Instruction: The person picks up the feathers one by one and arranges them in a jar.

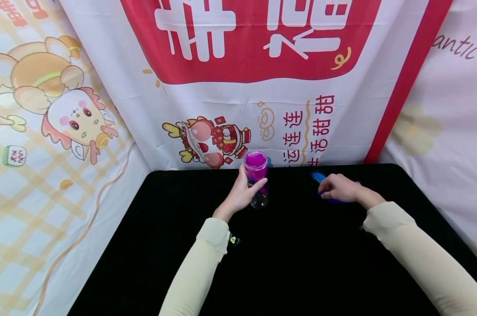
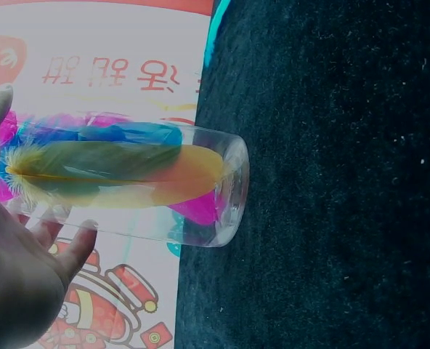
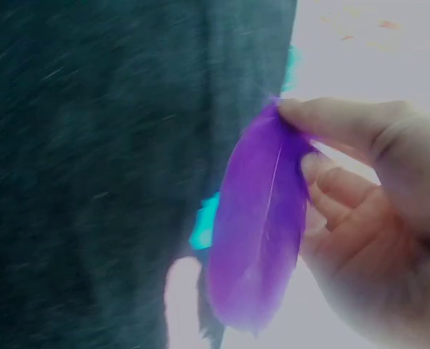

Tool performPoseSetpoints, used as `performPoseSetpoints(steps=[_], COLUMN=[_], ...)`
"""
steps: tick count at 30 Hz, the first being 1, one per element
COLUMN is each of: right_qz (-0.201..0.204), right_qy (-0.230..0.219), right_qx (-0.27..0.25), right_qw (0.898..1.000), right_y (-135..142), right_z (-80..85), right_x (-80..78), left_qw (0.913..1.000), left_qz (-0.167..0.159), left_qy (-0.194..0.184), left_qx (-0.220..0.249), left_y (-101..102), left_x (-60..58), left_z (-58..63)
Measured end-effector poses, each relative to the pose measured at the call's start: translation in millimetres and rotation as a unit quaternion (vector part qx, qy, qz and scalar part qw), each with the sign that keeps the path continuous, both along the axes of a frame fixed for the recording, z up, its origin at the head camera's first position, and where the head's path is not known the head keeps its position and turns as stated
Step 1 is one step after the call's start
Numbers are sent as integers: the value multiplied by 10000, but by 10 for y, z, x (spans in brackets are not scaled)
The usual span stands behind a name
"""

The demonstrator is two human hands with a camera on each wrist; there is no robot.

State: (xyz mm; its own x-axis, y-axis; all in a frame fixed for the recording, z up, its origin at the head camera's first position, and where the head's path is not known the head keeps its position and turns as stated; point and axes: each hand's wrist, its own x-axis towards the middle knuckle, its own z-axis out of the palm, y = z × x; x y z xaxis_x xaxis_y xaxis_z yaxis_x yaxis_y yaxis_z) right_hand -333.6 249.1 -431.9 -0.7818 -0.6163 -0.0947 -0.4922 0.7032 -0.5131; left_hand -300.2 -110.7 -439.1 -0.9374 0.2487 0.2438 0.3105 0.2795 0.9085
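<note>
My left hand (image 1: 241, 191) grips a clear jar (image 1: 260, 201) around its side near the back edge of the table. Through the wall of the jar (image 2: 233, 196) in the left wrist view show a yellow feather (image 2: 128, 171), a blue one and magenta ones. The jar's round mouth tilts toward the head camera. To the right, my right hand (image 1: 339, 188) pinches a purple feather (image 3: 255, 233) by its tip between thumb and fingers. A blue feather (image 1: 318, 176) lies just behind that hand, partly hidden by it.
A black cloth covers the table (image 1: 285, 263). Close behind its back edge hangs a white and red printed cloth (image 1: 230, 96). More printed cloth hangs at the left (image 1: 33, 175) and right (image 1: 451, 131). A pale pink shape (image 3: 182, 298) shows low in the right wrist view.
</note>
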Motion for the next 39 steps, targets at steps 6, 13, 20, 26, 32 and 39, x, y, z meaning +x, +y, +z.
performPoseSetpoints(steps=[6,13,20,26,32,39], right_qz=[-380,-438,-669,-850,-721,-419], right_qy=[76,705,974,1255,1485,1660], right_qx=[-781,-1650,-2472,-3225,-3976,-4512], right_qw=[9962,9828,9617,9343,9026,8758], right_y=[-178,-522,-878,-1166,-1428,-1642], right_z=[404,777,1058,1265,1510,1648], right_x=[59,107,213,280,393,488], left_qw=[10000,10000,9999,9999,10000,9999], left_qz=[5,46,76,87,58,-34], left_qy=[-18,-19,-39,28,-50,-87], left_qx=[-78,-81,-100,-57,-41,57], left_y=[-1,5,10,10,9,10], left_x=[11,20,15,16,26,26], left_z=[-15,-12,-19,-25,-8,0])
